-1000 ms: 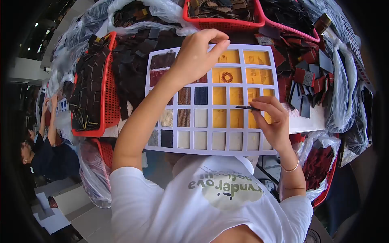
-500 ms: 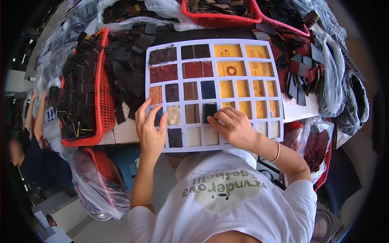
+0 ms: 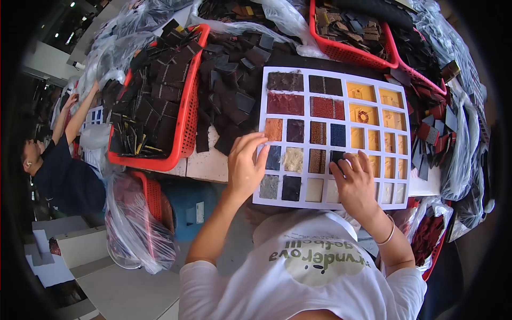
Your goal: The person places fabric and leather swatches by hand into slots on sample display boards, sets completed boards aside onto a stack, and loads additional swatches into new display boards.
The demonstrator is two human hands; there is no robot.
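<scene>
A white sample board (image 3: 258,184) with a grid of framed windows lies on the table, several windows filled with carpet swatches. My left hand (image 3: 246,165) rests at its left edge, thumb and fingers apart, beside an orange swatch (image 3: 273,129) and a dark blue swatch (image 3: 273,158). Over the fourth row, my right hand (image 3: 356,186) has bent fingers on a black carpet swatch (image 3: 336,155), partly hidden beneath them. Left of that swatch is a brown striped swatch (image 3: 317,160); above it, a navy swatch (image 3: 338,135). Yellow backing (image 3: 360,91) shows in windows on the right.
A red basket (image 3: 188,114) full of dark carpet pieces stands left, with loose dark pieces (image 3: 234,101) beside it. Another red basket (image 3: 346,52) stands behind the board. Plastic-wrapped bundles (image 3: 457,154) lie right. A co-worker (image 3: 64,176) reaches up at far left.
The view has turned left, so the board appears farther right and more of the co-worker shows. My left hand still sits at the board's left edge; my right fingers remain at the black swatch.
</scene>
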